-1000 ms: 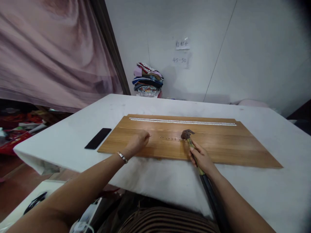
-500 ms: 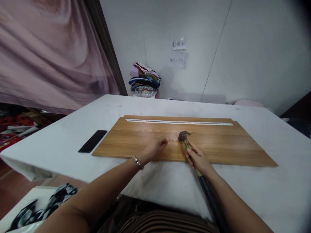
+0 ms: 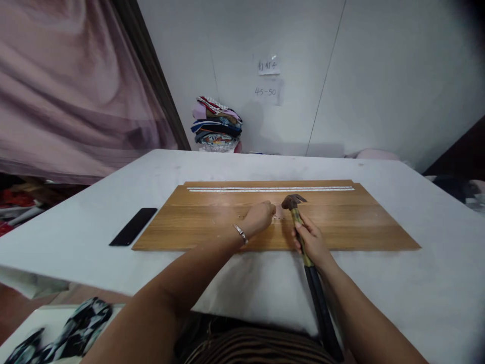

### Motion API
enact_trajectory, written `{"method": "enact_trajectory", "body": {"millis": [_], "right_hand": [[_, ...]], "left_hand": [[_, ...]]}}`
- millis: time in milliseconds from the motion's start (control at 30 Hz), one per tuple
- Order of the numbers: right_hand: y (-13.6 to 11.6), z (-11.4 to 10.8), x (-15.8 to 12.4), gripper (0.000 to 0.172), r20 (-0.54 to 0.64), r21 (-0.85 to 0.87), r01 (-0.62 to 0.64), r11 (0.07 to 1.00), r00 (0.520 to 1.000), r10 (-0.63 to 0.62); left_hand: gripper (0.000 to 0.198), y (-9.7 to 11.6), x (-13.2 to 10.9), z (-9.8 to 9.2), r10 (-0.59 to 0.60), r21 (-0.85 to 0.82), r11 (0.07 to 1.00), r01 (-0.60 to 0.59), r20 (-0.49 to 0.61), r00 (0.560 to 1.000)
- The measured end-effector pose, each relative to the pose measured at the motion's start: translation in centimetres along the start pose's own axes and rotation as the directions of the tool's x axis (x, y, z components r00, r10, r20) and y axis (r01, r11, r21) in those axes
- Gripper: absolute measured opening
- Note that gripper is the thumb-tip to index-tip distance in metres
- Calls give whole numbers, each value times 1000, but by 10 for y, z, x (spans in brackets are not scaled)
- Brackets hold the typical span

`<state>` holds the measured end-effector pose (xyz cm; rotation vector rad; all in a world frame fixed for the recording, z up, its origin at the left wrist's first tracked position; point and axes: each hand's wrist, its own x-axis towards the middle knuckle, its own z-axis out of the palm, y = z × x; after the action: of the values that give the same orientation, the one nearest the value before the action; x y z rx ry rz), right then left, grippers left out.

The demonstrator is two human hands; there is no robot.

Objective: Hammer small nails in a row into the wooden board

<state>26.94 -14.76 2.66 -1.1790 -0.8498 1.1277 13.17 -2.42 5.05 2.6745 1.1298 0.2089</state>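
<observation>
A wooden board (image 3: 341, 222) lies on a white table (image 3: 435, 273). My right hand (image 3: 310, 241) is closed round the handle of a hammer (image 3: 299, 217), high up near its rusty head, which hovers just over the board's middle. My left hand (image 3: 259, 218), with a bracelet at the wrist, rests on the board just left of the hammer head, fingers pinched together at a row of small nails (image 3: 278, 218); what the fingertips hold is too small to make out. A thin white strip (image 3: 227, 189) runs along the board's far edge.
A black phone (image 3: 133, 233) lies on the table left of the board. A stack of folded fabric (image 3: 215, 124) sits against the wall beyond the table. A pink curtain (image 3: 68, 91) hangs at the left. Paper labels (image 3: 268, 65) are stuck on the wall.
My left hand has slid right along the board, from well left of the nail row to right beside the hammer head. The hammer head lifted slightly. The camera view swung to the right.
</observation>
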Motion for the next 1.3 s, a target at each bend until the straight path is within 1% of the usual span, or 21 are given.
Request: {"method": "enact_trajectory", "body": {"millis": [133, 333, 500, 733, 900, 1033, 1167, 1300], "right_hand": [[-1, 1, 0, 66, -6, 25, -6, 1000, 1000, 6], [-3, 2, -1, 66, 1, 34, -3, 999, 1000, 3], [-3, 3, -1, 69, 2, 45, -1, 999, 1000, 1], [-1, 3, 0, 69, 2, 26, -15, 1000, 1000, 14], [2, 2, 1, 68, 11, 44, -4, 999, 1000, 4], [1, 2, 1, 67, 3, 42, -7, 999, 1000, 6], [0, 2, 0, 68, -17, 41, -6, 999, 1000, 7], [1, 2, 1, 68, -33, 48, -7, 999, 999, 9]], "left_hand": [[25, 6, 6, -2, 19, 41, 999, -21, 49, 999], [24, 16, 9, -9, 40, 38, 998, -45, 140, 989], [23, 19, 13, -11, 22, 61, 998, -33, 178, 984], [26, 20, 22, -14, 55, 184, 978, -96, 213, 975], [25, 23, 24, -16, 52, 178, 979, -99, 252, 966], [22, 24, 25, -15, 18, 87, 995, -41, 250, 968], [23, 20, 26, -9, -20, 7, 1000, 19, 240, 971], [23, 18, 22, -1, -156, -153, 970, 188, 201, 967]]}}
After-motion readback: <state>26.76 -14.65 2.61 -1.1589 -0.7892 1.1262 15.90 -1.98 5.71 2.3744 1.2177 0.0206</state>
